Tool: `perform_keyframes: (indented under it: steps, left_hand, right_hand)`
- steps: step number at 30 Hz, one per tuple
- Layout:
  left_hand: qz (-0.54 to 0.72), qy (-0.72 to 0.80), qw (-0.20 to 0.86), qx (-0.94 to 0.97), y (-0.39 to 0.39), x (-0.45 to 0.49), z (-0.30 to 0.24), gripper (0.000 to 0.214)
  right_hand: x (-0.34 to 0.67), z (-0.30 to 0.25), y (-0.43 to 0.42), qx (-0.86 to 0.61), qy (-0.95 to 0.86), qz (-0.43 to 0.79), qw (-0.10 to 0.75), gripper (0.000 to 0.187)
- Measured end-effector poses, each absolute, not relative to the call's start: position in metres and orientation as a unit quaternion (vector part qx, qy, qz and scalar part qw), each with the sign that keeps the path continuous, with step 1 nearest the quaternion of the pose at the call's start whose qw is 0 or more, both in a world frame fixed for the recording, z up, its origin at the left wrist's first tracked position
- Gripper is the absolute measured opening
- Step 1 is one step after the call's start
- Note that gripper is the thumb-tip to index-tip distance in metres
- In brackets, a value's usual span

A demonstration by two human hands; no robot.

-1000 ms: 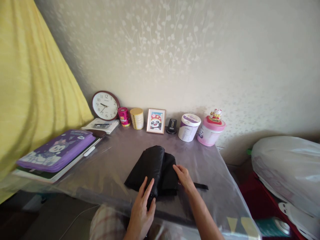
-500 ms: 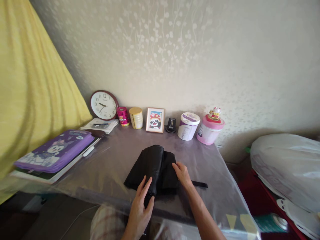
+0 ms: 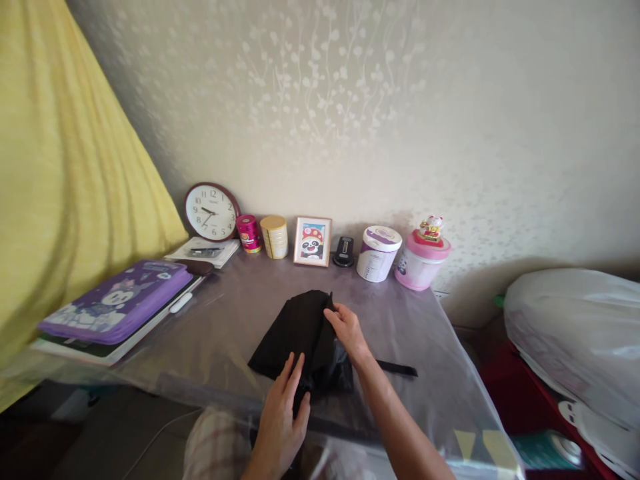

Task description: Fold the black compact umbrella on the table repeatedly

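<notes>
A black folding umbrella (image 3: 290, 333), collapsed with its canopy fabric loose, lies on the table in front of me. At its near end, my left hand (image 3: 283, 413) has the umbrella between long straight fingers and the thumb. My right hand (image 3: 347, 327) pinches the edge of a canopy fold near the top. Beyond my right wrist, a black strap (image 3: 399, 368) sticks out to the right. The umbrella's handle is mostly hidden by my left hand.
Along the wall stand a clock (image 3: 212, 212), a pink tin (image 3: 249, 234), a yellow-lidded canister (image 3: 275, 238), a panda picture frame (image 3: 313, 241), a small black device (image 3: 344, 252) and two tubs (image 3: 379, 255). A purple case (image 3: 117, 301) lies left. A white bag (image 3: 575, 327) bulges at right.
My right hand has moved left and slightly up, bringing the right canopy fold toward the middle of the umbrella. My left hand has stayed almost in place.
</notes>
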State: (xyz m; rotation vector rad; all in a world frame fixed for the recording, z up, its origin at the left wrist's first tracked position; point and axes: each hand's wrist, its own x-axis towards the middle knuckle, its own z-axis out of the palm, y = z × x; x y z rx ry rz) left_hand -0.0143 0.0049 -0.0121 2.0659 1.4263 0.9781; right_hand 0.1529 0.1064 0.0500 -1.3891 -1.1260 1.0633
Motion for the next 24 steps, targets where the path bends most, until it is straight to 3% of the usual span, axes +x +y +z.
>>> perform_keyframes:
  steps: [4, 10, 18, 24]
  left_hand:
    - [0.358, 0.516, 0.157, 0.762, 0.006, -0.014, -0.019, 0.055]
    - [0.36, 0.512, 0.1, 0.773, 0.009, -0.018, -0.031, 0.037]
    - [0.347, 0.578, 0.125, 0.728, 0.003, -0.014, -0.036, 0.053]
    - [0.356, 0.58, 0.137, 0.72, 0.0, -0.011, -0.026, 0.053]
  right_hand:
    - [0.137, 0.049, 0.116, -0.585, -0.485, 0.437, 0.482, 0.034]
    - [0.118, 0.044, 0.126, -0.629, -0.518, 0.397, 0.423, 0.033]
    - [0.1, 0.06, 0.12, -0.693, -0.594, 0.275, 0.302, 0.034]
    - [0.09, 0.062, 0.119, -0.717, -0.621, 0.212, 0.234, 0.032]
